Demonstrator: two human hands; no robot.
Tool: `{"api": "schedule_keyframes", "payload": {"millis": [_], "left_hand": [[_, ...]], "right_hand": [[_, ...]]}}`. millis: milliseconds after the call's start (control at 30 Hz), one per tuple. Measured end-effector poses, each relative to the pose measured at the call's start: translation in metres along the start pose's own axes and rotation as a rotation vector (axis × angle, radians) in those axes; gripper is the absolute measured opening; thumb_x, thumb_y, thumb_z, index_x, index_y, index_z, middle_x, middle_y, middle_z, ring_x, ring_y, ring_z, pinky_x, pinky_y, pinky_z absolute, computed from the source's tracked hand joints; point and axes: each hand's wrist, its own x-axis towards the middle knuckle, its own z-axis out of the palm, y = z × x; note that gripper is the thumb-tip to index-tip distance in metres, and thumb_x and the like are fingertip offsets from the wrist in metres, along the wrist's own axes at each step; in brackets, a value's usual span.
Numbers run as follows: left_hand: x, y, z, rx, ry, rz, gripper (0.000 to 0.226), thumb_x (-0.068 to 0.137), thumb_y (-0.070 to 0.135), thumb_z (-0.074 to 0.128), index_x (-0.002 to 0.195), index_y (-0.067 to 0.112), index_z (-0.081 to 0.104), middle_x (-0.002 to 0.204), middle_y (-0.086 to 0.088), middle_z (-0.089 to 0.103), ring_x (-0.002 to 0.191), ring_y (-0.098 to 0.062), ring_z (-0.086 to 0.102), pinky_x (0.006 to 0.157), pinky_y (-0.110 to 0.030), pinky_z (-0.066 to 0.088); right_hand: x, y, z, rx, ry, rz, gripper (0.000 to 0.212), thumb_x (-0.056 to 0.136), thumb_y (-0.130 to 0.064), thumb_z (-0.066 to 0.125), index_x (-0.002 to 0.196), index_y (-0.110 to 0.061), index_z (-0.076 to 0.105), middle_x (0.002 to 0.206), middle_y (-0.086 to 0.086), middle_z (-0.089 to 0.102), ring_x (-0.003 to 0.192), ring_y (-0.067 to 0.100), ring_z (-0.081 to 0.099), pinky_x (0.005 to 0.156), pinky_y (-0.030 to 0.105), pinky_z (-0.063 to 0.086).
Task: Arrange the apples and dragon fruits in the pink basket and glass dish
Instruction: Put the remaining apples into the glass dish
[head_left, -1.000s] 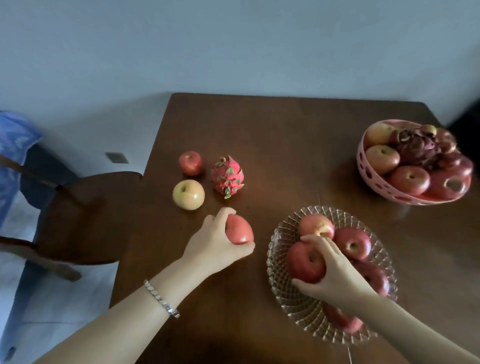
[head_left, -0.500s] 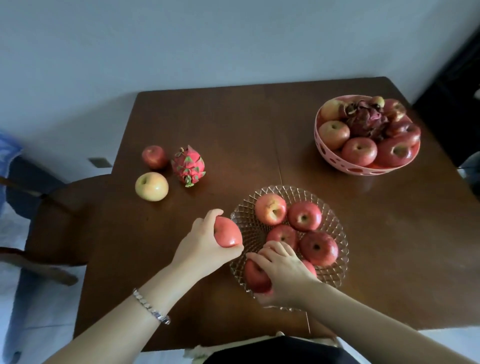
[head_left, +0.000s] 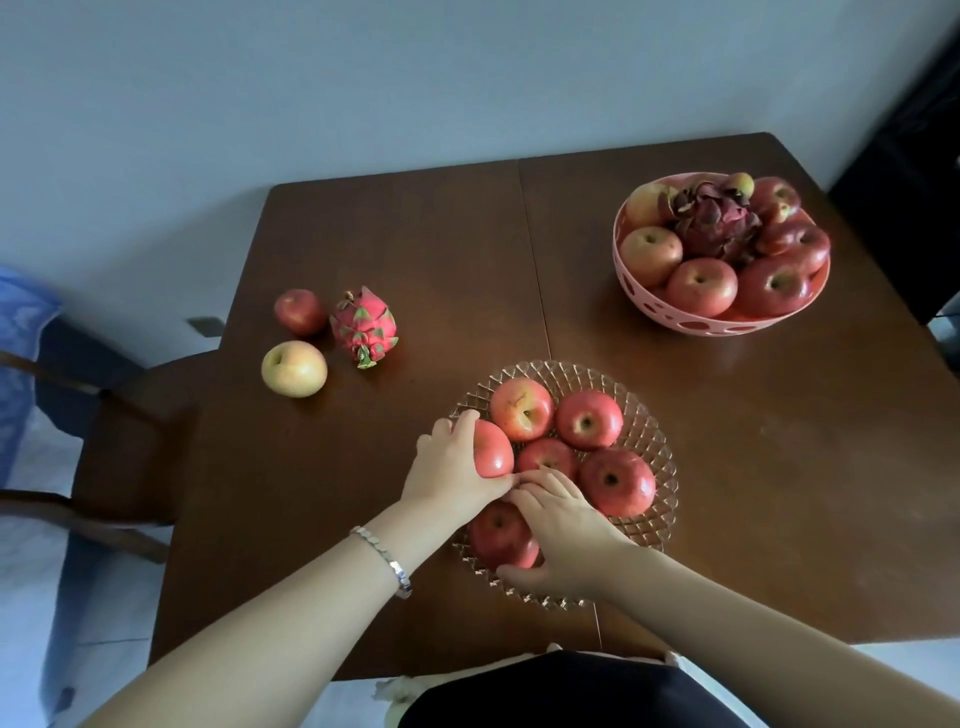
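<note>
Head view. We note a dark polished wooden table (head_left: 727, 467) with a seam down its middle. Our left hand (head_left: 452, 475) grips a smooth pinkish-red apple (head_left: 492, 450) at the left rim of the glass dish (head_left: 655, 457), a round faceted dish with a scalloped edge. Our right hand (head_left: 563, 535) curls over a red apple (head_left: 501, 535) lying at the dish's near edge. Four more glossy apples sit in the dish. The pink basket (head_left: 727, 323), plastic with round holes, holds apples around a dark, scaly dragon fruit (head_left: 717, 223). Loose on the table, far left: a small red apple (head_left: 300, 310), a yellow apple (head_left: 294, 368), a bright pink dragon fruit (head_left: 364, 328).
</note>
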Motion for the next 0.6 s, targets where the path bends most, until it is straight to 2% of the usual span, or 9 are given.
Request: {"api": "schedule_keyframes", "payload": {"millis": [133, 233, 300, 400, 500, 600], "left_hand": [[0.003, 0.000, 0.009, -0.003, -0.078, -0.013, 0.083, 0.077, 0.050, 0.066, 0.142, 0.024, 0.021, 0.139, -0.010, 0.032, 0.127, -0.030, 0.034, 0.097, -0.038, 0.040], [0.001, -0.001, 0.011, -0.041, -0.152, 0.002, 0.081, 0.086, 0.045, 0.057, 0.147, 0.024, 0.007, 0.149, -0.011, 0.013, 0.138, -0.030, 0.015, 0.108, -0.040, 0.030], [0.002, -0.004, 0.008, -0.112, -0.197, 0.014, 0.073, 0.091, 0.041, 0.048, 0.147, 0.026, 0.004, 0.154, -0.007, 0.006, 0.142, -0.027, 0.005, 0.113, -0.041, 0.023], [0.004, -0.007, 0.005, -0.159, -0.208, 0.035, 0.067, 0.095, 0.039, 0.043, 0.148, 0.029, 0.004, 0.155, -0.004, 0.005, 0.144, -0.024, 0.005, 0.113, -0.039, 0.023], [0.000, -0.007, 0.007, -0.087, -0.179, 0.081, 0.068, 0.095, 0.040, 0.043, 0.148, 0.027, 0.003, 0.155, -0.004, 0.005, 0.143, -0.024, 0.008, 0.112, -0.038, 0.026], [0.000, -0.008, 0.008, -0.015, -0.180, 0.108, 0.069, 0.095, 0.042, 0.042, 0.148, 0.022, 0.003, 0.154, -0.009, 0.007, 0.142, -0.027, 0.010, 0.112, -0.040, 0.027]], "right_hand": [[-0.002, 0.003, 0.002, 0.047, 0.009, 0.026, 0.075, 0.071, -0.052, 0.069, 0.132, -0.013, 0.048, 0.131, 0.007, 0.046, 0.134, 0.023, 0.026, 0.116, 0.032, 0.016], [-0.002, 0.006, 0.003, 0.077, 0.024, 0.036, 0.076, 0.069, -0.049, 0.073, 0.131, -0.014, 0.048, 0.128, 0.008, 0.047, 0.132, 0.025, 0.027, 0.114, 0.034, 0.022], [-0.002, 0.006, 0.003, 0.114, 0.027, 0.051, 0.074, 0.068, -0.047, 0.075, 0.129, -0.015, 0.049, 0.128, 0.007, 0.050, 0.133, 0.023, 0.027, 0.114, 0.034, 0.024], [-0.002, 0.007, 0.004, 0.127, 0.035, 0.046, 0.063, 0.068, -0.046, 0.075, 0.121, -0.018, 0.056, 0.121, 0.007, 0.052, 0.131, 0.024, 0.028, 0.111, 0.037, 0.028], [-0.002, 0.010, 0.007, 0.116, 0.056, -0.013, 0.054, 0.066, -0.045, 0.074, 0.112, -0.020, 0.060, 0.118, 0.008, 0.055, 0.130, 0.028, 0.032, 0.109, 0.040, 0.025], [-0.002, 0.013, 0.011, 0.078, 0.095, -0.098, 0.050, 0.058, -0.041, 0.077, 0.100, -0.021, 0.061, 0.108, 0.006, 0.062, 0.121, 0.029, 0.046, 0.107, 0.041, 0.024]]}}
